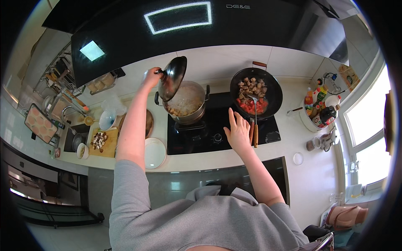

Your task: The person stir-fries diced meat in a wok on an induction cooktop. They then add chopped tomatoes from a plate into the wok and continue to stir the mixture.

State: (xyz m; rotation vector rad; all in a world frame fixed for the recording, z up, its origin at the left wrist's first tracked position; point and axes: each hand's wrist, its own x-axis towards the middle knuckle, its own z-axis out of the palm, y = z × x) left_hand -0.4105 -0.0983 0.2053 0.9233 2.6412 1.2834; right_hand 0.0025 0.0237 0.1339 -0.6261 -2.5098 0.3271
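My left hand (153,77) grips the knob of a dark pot lid (172,78), which is tilted on edge above the left rim of a two-handled steel pot (188,116). Cloudy liquid and brownish chunks (183,108) show inside the pot. Near the front of the wok (274,94), my right hand (239,131) hovers with its fingers spread and nothing in it. Browned meat pieces (252,87) and chopped red tomato (249,106) lie in the wok. A spatula (255,125) rests there, its wooden handle pointing towards me beside the wok's own handle.
Both vessels stand on a black glass cooktop (201,139) below a range hood (270,25). A white plate (154,153) and a cutting board (110,142) with dark chopped pieces lie left. Sauce bottles (315,97) fill a white holder at right, near a small glass dish (298,158).
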